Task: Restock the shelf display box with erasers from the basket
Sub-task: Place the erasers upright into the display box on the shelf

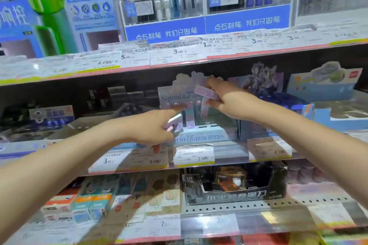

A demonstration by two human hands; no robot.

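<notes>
From where I watch, my left hand [153, 128] comes in from the lower left, forefinger stretched toward the display box [197, 123] while the other fingers curl shut around a small clutch of erasers [175, 122] — pale pink and white blocks, their long axis slanting up and to the right, toward the box's open slots. Just right of them the box stands on the middle shelf [139, 163], its pastel backing card rising behind a few upright erasers already seated [190, 115]; empty dark slots show in the tray in front of them, so I judge the restock only partly done. Further right, my right hand [225, 99] is the higher one, right at the backing card, thumb and fingers pinched on a single eraser [206, 92] — lilac and pink, a wrapped rectangular bar, lying nearly level with its long axis tilted down to the right. The open slots lie below and slightly left of that bar, so I would need to swing it upright before lowering it in. The right hand looks nearer to the slots. The basket is not in view. Motion blur softens the printing on the wrappers, so I cannot read them.
</notes>
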